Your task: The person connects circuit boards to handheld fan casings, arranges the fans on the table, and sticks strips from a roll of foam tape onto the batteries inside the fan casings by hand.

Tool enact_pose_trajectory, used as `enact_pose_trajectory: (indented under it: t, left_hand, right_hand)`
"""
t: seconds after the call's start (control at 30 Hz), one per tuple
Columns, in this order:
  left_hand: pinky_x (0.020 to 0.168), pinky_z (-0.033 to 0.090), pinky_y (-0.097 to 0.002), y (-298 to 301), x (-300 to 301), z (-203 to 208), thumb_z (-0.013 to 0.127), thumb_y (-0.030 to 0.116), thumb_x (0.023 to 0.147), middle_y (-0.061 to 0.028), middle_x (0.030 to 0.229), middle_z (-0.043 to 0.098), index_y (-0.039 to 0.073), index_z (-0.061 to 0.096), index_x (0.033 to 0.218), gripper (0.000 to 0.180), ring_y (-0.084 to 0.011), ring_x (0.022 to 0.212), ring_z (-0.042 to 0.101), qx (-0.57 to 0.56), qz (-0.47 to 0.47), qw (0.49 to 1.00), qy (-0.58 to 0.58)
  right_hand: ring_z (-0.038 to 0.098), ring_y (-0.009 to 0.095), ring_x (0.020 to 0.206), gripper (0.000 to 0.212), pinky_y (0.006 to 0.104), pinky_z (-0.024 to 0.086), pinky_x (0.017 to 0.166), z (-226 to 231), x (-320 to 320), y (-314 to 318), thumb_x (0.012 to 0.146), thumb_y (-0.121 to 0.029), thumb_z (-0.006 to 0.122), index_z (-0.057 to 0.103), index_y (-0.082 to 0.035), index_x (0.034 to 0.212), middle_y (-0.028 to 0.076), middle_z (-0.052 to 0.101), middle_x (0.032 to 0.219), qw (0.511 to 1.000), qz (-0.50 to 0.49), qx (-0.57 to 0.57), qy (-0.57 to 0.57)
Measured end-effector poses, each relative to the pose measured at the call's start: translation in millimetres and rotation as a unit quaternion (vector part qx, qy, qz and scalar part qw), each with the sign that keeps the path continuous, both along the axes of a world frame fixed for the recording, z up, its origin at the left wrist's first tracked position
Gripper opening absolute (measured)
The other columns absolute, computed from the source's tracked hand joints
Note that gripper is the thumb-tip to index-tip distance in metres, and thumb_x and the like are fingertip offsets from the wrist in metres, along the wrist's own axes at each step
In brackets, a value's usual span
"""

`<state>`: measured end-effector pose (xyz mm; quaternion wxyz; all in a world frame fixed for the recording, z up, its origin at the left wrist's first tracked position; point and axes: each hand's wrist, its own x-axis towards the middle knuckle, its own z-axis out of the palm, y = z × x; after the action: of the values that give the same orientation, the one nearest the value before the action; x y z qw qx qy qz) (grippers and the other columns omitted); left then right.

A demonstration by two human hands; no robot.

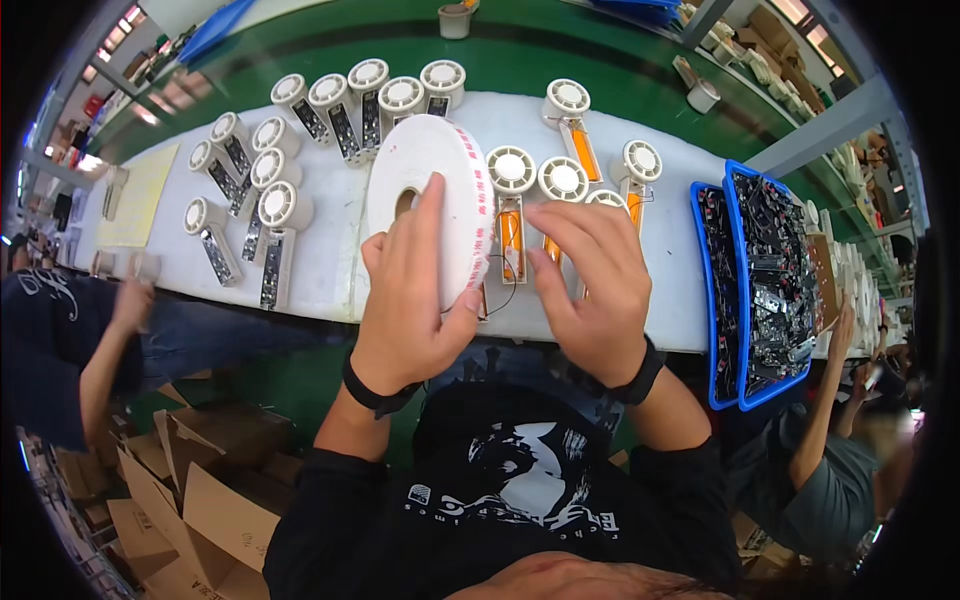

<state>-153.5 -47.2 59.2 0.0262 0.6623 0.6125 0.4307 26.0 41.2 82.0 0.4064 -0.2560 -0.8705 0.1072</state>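
Standing on edge over the counter [335, 215], broad face toward the left, printed rim toward the right, long axis running away from the body: white tape roll [462, 215]. At right, two blue trays [741, 290] filled with dark electronic parts. Around the roll's near side: left hand [412, 285], gripping. Just right of it: right hand [598, 285], half open, apparently free, fingertip hold hard to confirm.
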Motion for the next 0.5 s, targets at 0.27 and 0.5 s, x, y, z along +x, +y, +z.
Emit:
enact_pose_trajectory:
  t: [0.27, 0.5]
  left_hand:
    - [0.082, 0.033, -0.0397, 10, 20, -8, 0.067, 0.029, 0.079, -0.0159, 0.110, 0.061, -0.005, 0.040, 0.149, 0.082, -0.0287, 0.099, 0.058, 0.046, 0.058, 0.994, 0.081]
    - [0.074, 0.036, -0.0389, 14, 27, 5, 0.069, 0.030, 0.077, -0.0142, 0.103, 0.064, -0.002, 0.044, 0.149, 0.083, -0.0278, 0.088, 0.061, 0.003, 0.126, 0.988, 0.094]
  right_hand:
    - [0.065, 0.028, 0.096, 0.051, 0.0367, 0.053, 0.080, -12, -9, -24, 0.073, 0.010, 0.074, 0.067, 0.002, 0.124, 0.015, 0.071, 0.113, 0.994, 0.006, 0.015, 0.106]
    - [0.065, 0.025, 0.090, 0.049, 0.0355, 0.053, 0.078, -12, -7, -25, 0.074, 0.010, 0.074, 0.067, 0.002, 0.122, 0.014, 0.071, 0.107, 0.992, 0.022, 0.046, 0.115]
